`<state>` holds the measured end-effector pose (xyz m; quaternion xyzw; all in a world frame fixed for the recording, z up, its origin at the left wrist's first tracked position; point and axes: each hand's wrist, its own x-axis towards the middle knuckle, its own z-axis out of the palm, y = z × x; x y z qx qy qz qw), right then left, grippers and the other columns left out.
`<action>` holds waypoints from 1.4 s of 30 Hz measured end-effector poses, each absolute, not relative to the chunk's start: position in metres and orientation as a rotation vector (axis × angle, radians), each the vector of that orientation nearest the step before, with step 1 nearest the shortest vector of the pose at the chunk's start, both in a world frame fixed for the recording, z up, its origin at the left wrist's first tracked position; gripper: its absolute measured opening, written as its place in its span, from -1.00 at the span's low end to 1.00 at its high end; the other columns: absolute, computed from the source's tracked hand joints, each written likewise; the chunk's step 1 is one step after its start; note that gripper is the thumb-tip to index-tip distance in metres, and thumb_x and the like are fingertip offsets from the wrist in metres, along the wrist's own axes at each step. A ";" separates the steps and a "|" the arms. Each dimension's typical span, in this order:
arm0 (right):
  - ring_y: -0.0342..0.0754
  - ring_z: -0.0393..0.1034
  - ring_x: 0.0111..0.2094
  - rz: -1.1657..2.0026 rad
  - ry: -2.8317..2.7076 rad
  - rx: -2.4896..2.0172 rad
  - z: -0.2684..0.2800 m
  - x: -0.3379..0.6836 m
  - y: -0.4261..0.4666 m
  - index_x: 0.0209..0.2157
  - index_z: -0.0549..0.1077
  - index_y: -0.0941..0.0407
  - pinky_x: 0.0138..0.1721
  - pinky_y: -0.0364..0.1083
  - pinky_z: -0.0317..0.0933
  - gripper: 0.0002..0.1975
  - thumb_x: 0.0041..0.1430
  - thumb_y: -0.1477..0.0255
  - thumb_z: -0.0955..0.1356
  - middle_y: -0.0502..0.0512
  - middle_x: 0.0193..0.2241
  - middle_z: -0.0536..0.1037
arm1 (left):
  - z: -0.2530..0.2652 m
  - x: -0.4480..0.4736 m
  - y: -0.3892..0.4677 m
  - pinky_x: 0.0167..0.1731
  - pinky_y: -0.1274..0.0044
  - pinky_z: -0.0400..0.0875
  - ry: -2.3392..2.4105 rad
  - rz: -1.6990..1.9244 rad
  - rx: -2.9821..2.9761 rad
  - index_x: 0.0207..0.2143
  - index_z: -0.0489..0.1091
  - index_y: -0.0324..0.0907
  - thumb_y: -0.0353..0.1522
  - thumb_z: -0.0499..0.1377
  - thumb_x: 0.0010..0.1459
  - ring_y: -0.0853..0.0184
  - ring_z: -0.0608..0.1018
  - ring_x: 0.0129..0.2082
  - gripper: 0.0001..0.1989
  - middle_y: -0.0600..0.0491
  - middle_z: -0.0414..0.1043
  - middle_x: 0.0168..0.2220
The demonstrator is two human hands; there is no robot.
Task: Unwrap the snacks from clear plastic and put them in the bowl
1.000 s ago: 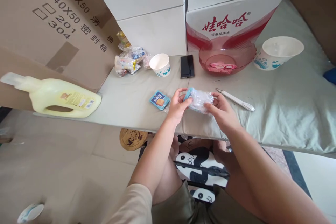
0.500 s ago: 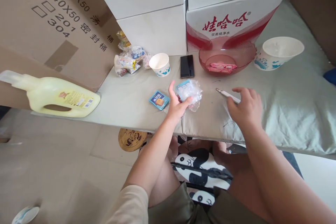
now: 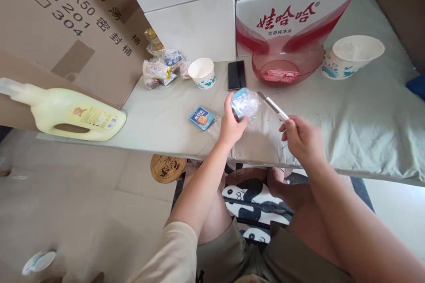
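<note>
My left hand (image 3: 230, 124) grips a small blue snack packet in crinkled clear wrap (image 3: 244, 103) and holds it up above the cloth-covered table (image 3: 166, 115). In my right hand (image 3: 299, 137) is a slim white utility knife (image 3: 272, 105), its tip pointing up-left and close to the packet. A second blue snack packet (image 3: 201, 117) lies flat on the table just left of my left hand.
A pink bowl (image 3: 287, 63) with a pink packet inside, a black phone (image 3: 236, 75), a small paper cup (image 3: 202, 72), a larger paper bowl (image 3: 353, 55) and a pile of wrapped snacks (image 3: 159, 68) line the back. A yellow jug (image 3: 71, 115) lies at the left. Boxes stand behind.
My right hand let go of the wrapped packet, reached right, picked the knife off the table and brought it toward the packet. My left hand raised the packet.
</note>
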<state>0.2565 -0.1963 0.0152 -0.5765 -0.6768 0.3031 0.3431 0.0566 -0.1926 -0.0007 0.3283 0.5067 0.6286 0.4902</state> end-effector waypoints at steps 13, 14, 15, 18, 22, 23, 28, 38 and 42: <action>-0.03 0.31 -0.52 0.614 -2.007 -1.465 -0.001 0.248 -0.186 -0.40 0.49 0.05 -0.42 -0.08 0.06 -0.63 0.32 0.19 0.19 0.07 -0.58 0.45 | 0.003 0.053 -0.174 0.00 0.50 0.47 1.220 1.692 0.707 0.27 0.18 0.12 -0.50 0.44 -0.12 0.27 0.53 0.09 -0.07 0.01 0.40 0.17; -0.03 0.30 -0.53 0.599 -2.012 -1.503 -0.002 0.253 -0.184 -0.40 0.50 0.06 -0.42 -0.08 0.05 -0.63 0.31 0.20 0.19 0.07 -0.59 0.44 | 0.005 0.047 -0.172 -0.02 0.51 0.47 1.208 1.738 0.637 0.26 0.16 0.15 -0.48 0.44 -0.11 0.29 0.53 0.09 -0.08 0.02 0.39 0.19; -0.02 0.29 -0.53 0.569 -2.000 -1.558 -0.004 0.259 -0.181 -0.37 0.53 0.07 -0.42 -0.07 0.04 -0.64 0.30 0.21 0.20 0.08 -0.60 0.44 | 0.007 0.040 -0.171 -0.04 0.52 0.48 1.193 1.775 0.579 0.26 0.14 0.18 -0.46 0.43 -0.10 0.30 0.54 0.07 -0.08 0.04 0.38 0.20; 0.03 0.32 -0.49 0.415 -1.902 -1.761 -0.008 0.276 -0.171 -0.22 0.59 0.11 -0.42 -0.06 0.01 -0.63 0.25 0.23 0.22 0.17 -0.48 0.54 | 0.008 0.029 -0.172 -0.03 0.49 0.49 1.153 1.780 0.578 0.26 0.12 0.21 -0.40 0.42 -0.05 0.29 0.54 0.07 -0.12 0.04 0.33 0.25; 0.12 0.41 -0.29 0.289 -1.903 -1.954 -0.006 0.281 -0.167 -0.07 0.57 0.14 -0.34 -0.02 0.08 -0.59 0.27 0.29 0.20 0.29 -0.20 0.61 | -0.005 0.042 -0.181 0.08 0.36 0.46 1.191 1.516 0.933 0.31 0.06 0.09 -0.30 0.44 -0.05 0.15 0.48 0.16 -0.07 -0.07 0.33 0.24; 0.15 0.41 -0.23 0.272 -1.920 -1.985 -0.004 0.280 -0.168 -0.05 0.56 0.15 -0.29 0.00 0.11 -0.59 0.28 0.30 0.19 0.31 -0.16 0.60 | -0.009 0.049 -0.183 0.11 0.34 0.44 1.206 1.433 1.033 0.32 0.05 0.05 -0.30 0.42 -0.03 0.13 0.47 0.17 -0.08 -0.10 0.32 0.25; 0.27 0.37 -0.03 0.264 -1.909 -2.066 0.002 0.279 -0.167 0.02 0.52 0.17 -0.09 0.13 0.14 -0.57 0.31 0.33 0.17 0.37 -0.04 0.56 | -0.018 0.078 -0.198 0.04 0.38 0.48 1.315 1.151 1.426 0.29 0.10 0.01 -0.39 0.25 0.13 0.26 0.54 0.00 -0.30 -0.06 0.32 0.24; 0.26 0.33 0.15 0.218 -1.818 -1.755 -0.013 0.301 -0.163 0.11 0.42 0.19 0.13 0.24 0.15 -0.53 0.20 0.39 0.22 0.38 0.09 0.49 | -0.001 0.057 -0.196 -0.03 0.43 0.39 1.786 1.250 1.630 -0.24 0.39 -0.17 -0.30 0.24 0.14 0.26 0.51 -0.11 -0.83 -0.04 0.47 -0.17; 0.16 0.41 0.09 0.544 -2.078 -1.260 -0.016 0.272 -0.175 0.15 0.38 0.15 0.08 0.10 0.29 -0.48 0.14 0.38 0.26 0.29 0.10 0.50 | 0.000 0.058 -0.192 -0.29 0.53 0.42 1.642 1.265 1.199 -0.36 0.33 -0.15 -0.25 0.14 0.22 0.40 0.47 -0.41 -0.83 0.10 0.38 -0.43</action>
